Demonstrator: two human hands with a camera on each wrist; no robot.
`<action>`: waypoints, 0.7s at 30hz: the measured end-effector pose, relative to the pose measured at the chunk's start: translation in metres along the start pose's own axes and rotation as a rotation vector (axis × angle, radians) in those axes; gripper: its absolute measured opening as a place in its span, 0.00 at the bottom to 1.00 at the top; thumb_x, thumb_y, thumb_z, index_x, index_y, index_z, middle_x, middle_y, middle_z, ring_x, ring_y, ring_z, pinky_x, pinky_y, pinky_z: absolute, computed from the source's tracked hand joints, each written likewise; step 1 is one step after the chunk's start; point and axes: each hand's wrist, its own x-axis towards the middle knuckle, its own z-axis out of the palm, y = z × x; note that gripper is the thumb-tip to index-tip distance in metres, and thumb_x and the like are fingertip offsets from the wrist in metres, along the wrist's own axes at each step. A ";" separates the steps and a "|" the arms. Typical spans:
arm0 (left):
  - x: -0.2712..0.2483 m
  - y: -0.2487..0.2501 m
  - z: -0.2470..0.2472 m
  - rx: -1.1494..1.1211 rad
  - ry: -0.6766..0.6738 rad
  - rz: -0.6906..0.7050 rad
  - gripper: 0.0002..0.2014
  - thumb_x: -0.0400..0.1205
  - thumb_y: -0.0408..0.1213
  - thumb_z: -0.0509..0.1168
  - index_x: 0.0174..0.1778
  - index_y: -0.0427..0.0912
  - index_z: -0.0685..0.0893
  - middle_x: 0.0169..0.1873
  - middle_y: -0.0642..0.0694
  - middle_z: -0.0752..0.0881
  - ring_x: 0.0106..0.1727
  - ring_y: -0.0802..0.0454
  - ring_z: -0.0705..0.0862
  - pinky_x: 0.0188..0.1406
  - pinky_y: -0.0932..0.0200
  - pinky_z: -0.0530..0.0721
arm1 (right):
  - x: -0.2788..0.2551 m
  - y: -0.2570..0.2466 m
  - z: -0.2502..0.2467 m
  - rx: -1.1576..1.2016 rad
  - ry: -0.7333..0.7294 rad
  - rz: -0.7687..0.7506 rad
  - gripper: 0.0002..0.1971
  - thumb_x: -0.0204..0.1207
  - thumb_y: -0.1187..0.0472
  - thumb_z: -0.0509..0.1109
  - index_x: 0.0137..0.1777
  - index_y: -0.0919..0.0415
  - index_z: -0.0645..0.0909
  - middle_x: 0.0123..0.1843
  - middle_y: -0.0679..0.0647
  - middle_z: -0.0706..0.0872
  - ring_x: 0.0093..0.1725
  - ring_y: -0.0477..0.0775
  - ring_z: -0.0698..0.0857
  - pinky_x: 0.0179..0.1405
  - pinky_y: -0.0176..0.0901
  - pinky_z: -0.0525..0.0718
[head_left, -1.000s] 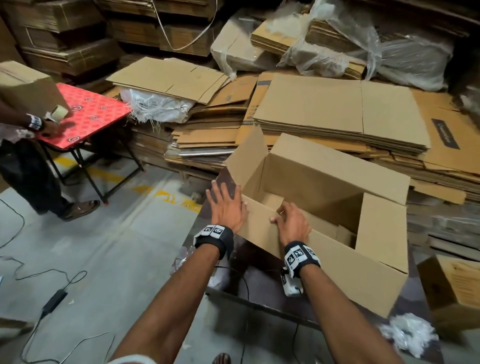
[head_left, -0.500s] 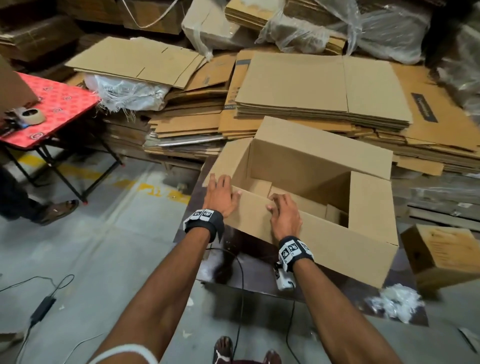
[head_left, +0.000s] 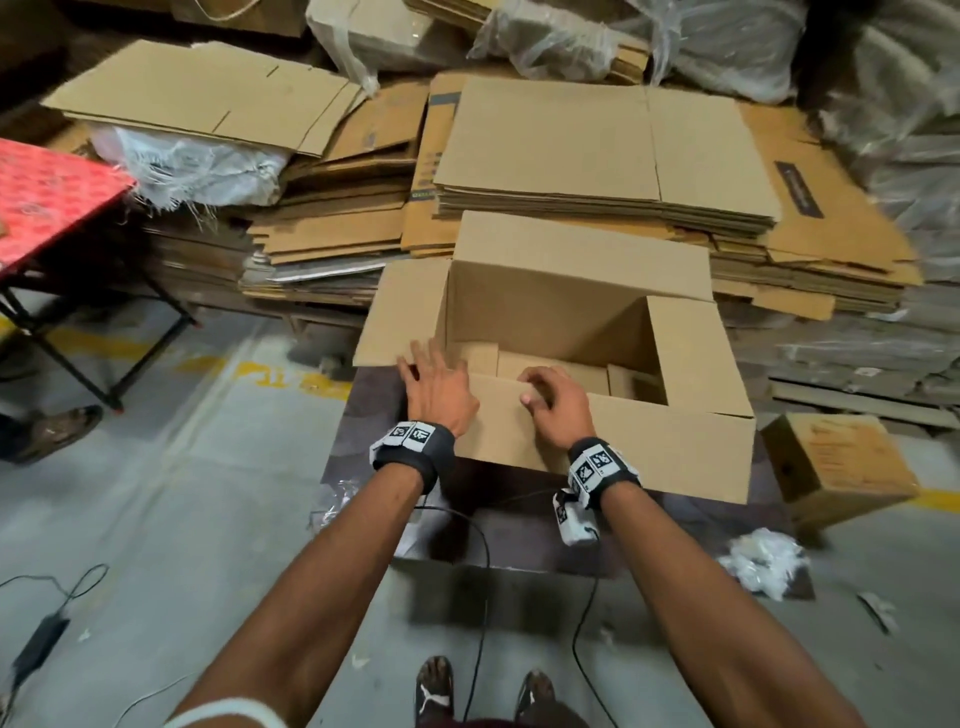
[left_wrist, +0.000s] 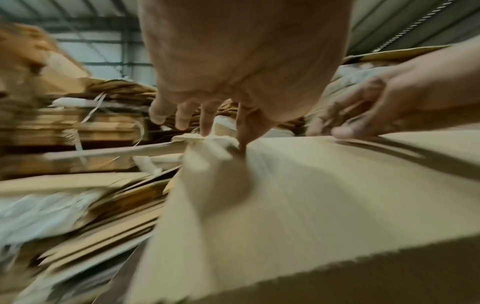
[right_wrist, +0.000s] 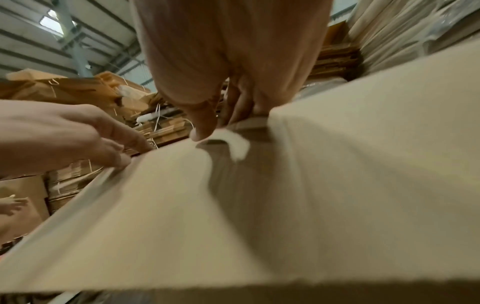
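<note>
Open cardboard box (head_left: 675, 457) on a dark platform (head_left: 363, 431), in front of stacked flattened cartons (head_left: 571, 145). Since a second ago the left side flap (head_left: 402, 312) has dropped from a raised tilt to lie splayed outward; both hands remain at the near flap (head_left: 498, 415). Left hand (head_left: 439, 389) — fingers straight and spread, tips on the near-left corner. Right hand (head_left: 558, 408) — fingers hooked over the near flap's top edge, thumb on its outer face, pinching it.
</note>
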 end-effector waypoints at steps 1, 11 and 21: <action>-0.002 0.010 0.000 0.036 0.018 0.064 0.22 0.82 0.44 0.64 0.73 0.46 0.81 0.85 0.32 0.64 0.87 0.28 0.55 0.83 0.26 0.50 | 0.000 -0.001 -0.011 0.053 -0.035 0.030 0.11 0.78 0.67 0.74 0.58 0.56 0.86 0.53 0.52 0.88 0.52 0.50 0.85 0.59 0.45 0.83; 0.001 0.132 0.021 -0.025 -0.092 0.485 0.24 0.89 0.49 0.52 0.77 0.43 0.74 0.73 0.42 0.81 0.76 0.43 0.74 0.78 0.37 0.63 | -0.007 0.056 -0.131 -0.929 -0.208 0.219 0.30 0.89 0.36 0.46 0.57 0.52 0.88 0.62 0.51 0.89 0.67 0.54 0.84 0.79 0.84 0.41; 0.004 0.155 0.035 -0.157 -0.089 0.293 0.29 0.82 0.56 0.47 0.76 0.54 0.79 0.75 0.51 0.81 0.78 0.48 0.74 0.85 0.36 0.45 | -0.034 0.098 -0.209 -1.051 -0.094 0.441 0.53 0.70 0.17 0.52 0.86 0.55 0.66 0.88 0.64 0.62 0.90 0.69 0.51 0.67 0.97 0.33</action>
